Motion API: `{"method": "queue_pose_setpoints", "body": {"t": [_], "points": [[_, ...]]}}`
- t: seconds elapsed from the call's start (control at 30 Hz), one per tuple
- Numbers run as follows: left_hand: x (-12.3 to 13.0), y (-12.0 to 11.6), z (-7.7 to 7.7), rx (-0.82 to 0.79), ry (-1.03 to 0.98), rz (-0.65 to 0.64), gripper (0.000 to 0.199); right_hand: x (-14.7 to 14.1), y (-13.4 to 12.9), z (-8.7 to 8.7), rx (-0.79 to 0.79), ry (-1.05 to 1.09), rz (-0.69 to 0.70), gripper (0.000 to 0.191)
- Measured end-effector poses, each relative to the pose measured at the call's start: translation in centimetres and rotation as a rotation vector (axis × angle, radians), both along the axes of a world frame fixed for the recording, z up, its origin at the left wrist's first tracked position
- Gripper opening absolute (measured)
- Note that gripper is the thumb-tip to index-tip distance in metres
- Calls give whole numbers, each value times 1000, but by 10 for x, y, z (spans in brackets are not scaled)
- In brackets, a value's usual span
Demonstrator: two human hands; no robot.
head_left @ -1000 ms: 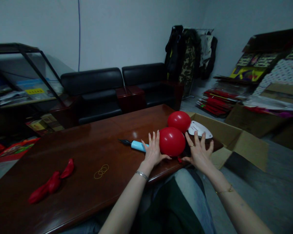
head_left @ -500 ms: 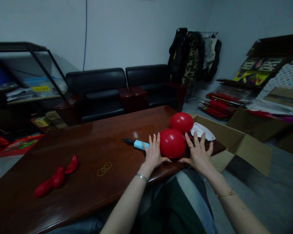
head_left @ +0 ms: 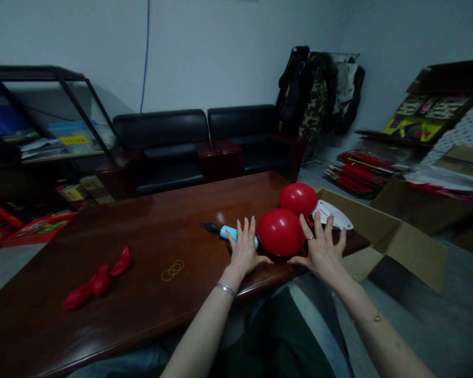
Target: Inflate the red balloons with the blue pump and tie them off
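An inflated red balloon (head_left: 280,232) rests on the brown table (head_left: 150,310) between my two hands. My left hand (head_left: 244,247) is spread at the balloon's left side, over part of a light blue hand pump (head_left: 229,232) with a black nozzle. On the other side my right hand (head_left: 322,242) is spread too, its fingers beside the balloon; whether they touch it I cannot tell. Just behind sits a second inflated red balloon (head_left: 298,199). A white, flat piece with small holes (head_left: 334,214) lies past my right fingers.
Several limp red balloons (head_left: 98,282) lie on the table's left part, near thin yellow rings (head_left: 173,270). An open cardboard box (head_left: 390,236) stands against the table's right end. Black sofas (head_left: 161,136) line the far side, with a coat rack (head_left: 319,89) beyond.
My view has swung slightly left, so the scene sits farther right. My left hand has drawn a little away from the front balloon, and more of the pump shows.
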State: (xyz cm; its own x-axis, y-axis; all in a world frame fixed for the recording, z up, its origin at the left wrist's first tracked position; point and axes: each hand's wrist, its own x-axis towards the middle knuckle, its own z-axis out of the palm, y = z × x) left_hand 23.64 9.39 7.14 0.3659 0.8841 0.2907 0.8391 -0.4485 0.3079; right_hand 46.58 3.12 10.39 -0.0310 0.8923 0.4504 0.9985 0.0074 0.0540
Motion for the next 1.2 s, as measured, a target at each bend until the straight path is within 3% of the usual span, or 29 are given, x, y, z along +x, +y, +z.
{"method": "queue_pose_setpoints", "body": {"t": [0.2,0.37,0.53,0.9,1.03,1.2], "points": [[-31,-16,-3,100,70,81,132,-39,-3,12,57,8,111,121],[-73,-34,-7,145,116,193,130,-85,-4,8,96,-14,233,113],[-118,-55,-11,170,159,304,126,-136,-8,-12,62,-22,332,111],[-212,-97,-29,135,278,540,120,-229,2,-78,6,56,544,102],[-238,-102,-25,110,319,631,113,-256,4,-85,12,85,585,93],[-268,-95,-21,99,328,738,107,-284,11,-81,-23,68,606,89]]}}
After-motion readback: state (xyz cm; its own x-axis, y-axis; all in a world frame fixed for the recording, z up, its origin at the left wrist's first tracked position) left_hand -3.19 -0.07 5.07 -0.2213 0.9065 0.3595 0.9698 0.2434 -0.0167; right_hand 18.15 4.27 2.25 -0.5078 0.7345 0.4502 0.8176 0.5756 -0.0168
